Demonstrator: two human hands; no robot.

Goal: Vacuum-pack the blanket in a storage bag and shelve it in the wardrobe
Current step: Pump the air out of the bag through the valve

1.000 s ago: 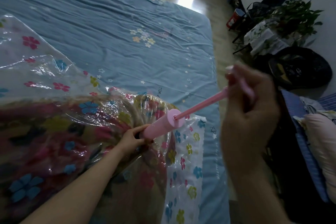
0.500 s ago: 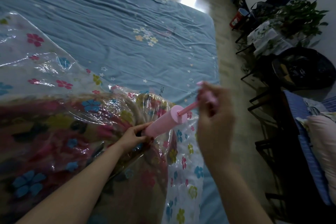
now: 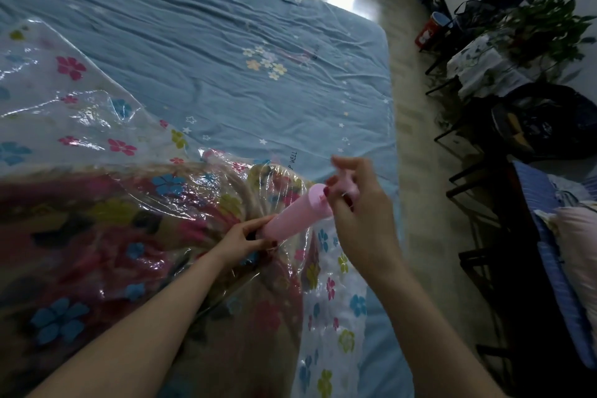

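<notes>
We are at the air-extraction step, and the plunger sits at the bottom of its stroke.

At far left, the clear flower-printed storage bag (image 3: 80, 97) lies on the bed (image 3: 200, 39). Its loose upper part is flat and slack. The patterned blanket (image 3: 106, 236) fills the lower part, where the film is wrinkled against the fabric but the bundle is bulky. We judge that much air remains, and shelving in the wardrobe is not yet possible.

Moving right, our left hand (image 3: 247, 237) grips the base of the pink hand pump (image 3: 292, 215) where it meets the bag. The valve itself is hidden under the fingers. We should press the base squarely onto the valve and keep the pump barrel in line with it, since a tilted seat would probably leak on every stroke.

Further right, our right hand (image 3: 355, 197) is curled around the pump handle (image 3: 350, 191), which is close against the barrel cap. We should pull back along the barrel axis, in full and even strokes, without sideways force that could lever the base off its seat.

As the bundle flattens, we should check that the film does not get drawn across the valve opening. The closure of the bag is not visible from here, so we cannot confirm its seal.
</notes>
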